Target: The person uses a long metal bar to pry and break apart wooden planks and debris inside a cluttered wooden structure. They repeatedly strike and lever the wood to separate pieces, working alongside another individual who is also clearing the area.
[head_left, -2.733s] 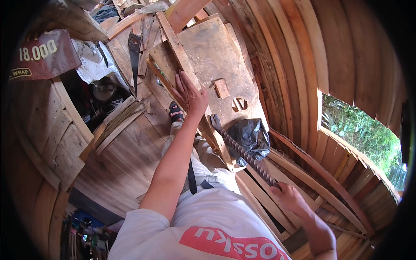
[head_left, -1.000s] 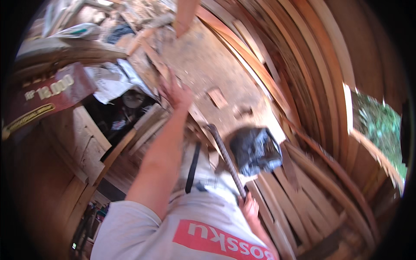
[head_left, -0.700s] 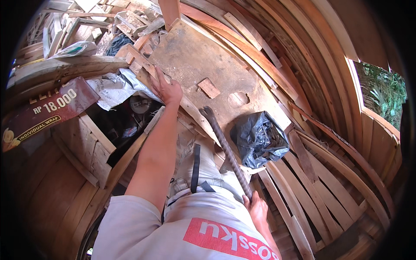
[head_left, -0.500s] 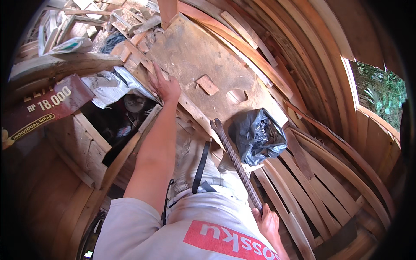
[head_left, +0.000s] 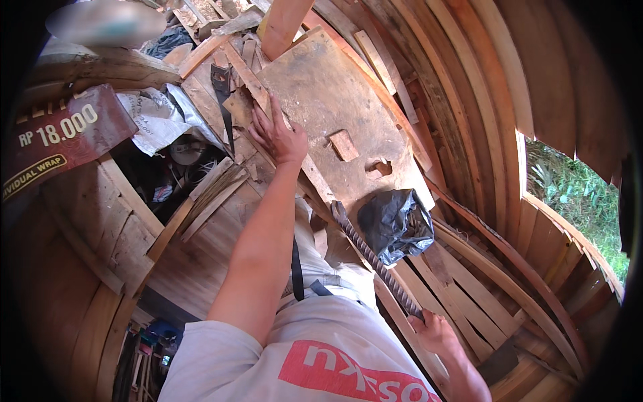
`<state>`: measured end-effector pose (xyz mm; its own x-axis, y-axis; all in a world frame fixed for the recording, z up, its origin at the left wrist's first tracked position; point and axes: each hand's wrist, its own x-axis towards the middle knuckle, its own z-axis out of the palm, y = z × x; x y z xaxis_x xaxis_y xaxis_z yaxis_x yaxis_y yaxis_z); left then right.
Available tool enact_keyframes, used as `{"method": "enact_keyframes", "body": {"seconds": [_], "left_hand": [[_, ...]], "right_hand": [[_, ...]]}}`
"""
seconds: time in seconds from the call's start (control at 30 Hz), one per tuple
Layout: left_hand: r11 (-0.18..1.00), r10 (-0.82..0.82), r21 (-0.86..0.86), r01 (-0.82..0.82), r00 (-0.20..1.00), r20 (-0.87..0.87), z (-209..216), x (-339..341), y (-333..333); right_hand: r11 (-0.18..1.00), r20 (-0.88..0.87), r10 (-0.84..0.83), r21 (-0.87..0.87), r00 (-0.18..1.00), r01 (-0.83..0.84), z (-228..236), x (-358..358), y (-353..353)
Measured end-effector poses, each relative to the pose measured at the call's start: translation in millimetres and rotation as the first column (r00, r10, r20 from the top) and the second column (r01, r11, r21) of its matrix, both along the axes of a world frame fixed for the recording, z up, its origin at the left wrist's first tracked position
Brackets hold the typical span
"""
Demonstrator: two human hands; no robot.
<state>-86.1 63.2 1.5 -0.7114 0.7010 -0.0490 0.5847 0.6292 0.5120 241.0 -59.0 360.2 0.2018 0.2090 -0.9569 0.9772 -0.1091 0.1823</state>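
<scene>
My left hand (head_left: 281,137) lies on a long narrow wooden strip (head_left: 315,175), fingers stretched out along it. The strip runs along the near-left edge of a worn plywood sheet (head_left: 315,87). My right hand (head_left: 434,331) is closed round the near end of a ribbed steel bar (head_left: 375,260). The bar slants away to the far left, its far end close to the strip. On the plywood lie a small wood block (head_left: 343,145) and, beside a ragged hole, a black plastic bag (head_left: 395,224) with its mouth open. A handsaw (head_left: 223,100) lies left of my left hand.
Curved wooden ribs and planks (head_left: 462,87) rise on the right, with an opening onto greenery (head_left: 576,194). Left are a dark recess (head_left: 177,171), a white sack (head_left: 157,120) and a maroon printed sheet (head_left: 74,130). Slats with gaps (head_left: 462,295) lie at lower right.
The view has shifted, and the handsaw now shows clearly beside the strip. My left hand still rests on the strip. My right hand keeps hold of the steel bar, appearing farther right.
</scene>
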Motion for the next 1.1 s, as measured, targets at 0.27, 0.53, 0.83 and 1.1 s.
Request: {"method": "enact_keyframes", "body": {"seconds": [0.27,0.53,0.83,1.1], "left_hand": [[1.0,0.004,0.021,-0.004,1.0,-0.004,3,-3,-1],[0.998,0.006,0.066,-0.008,1.0,0.024,1,-3,0],[1.0,0.009,-0.004,-0.009,1.0,0.019,4,-4,1],[1.0,0.0,0.008,0.001,1.0,-0.012,1,-2,0]], "right_hand": [[0.994,0.109,0.029,-0.105,0.994,-0.018,17,-47,67],[0.988,0.126,-0.048,-0.137,0.991,0.065,16,-59,78],[0.996,0.147,-0.063,-0.052,0.987,0.071,18,-69,66],[0.976,0.154,-0.218,0.026,0.964,0.216,-3,-55,-1]]}}
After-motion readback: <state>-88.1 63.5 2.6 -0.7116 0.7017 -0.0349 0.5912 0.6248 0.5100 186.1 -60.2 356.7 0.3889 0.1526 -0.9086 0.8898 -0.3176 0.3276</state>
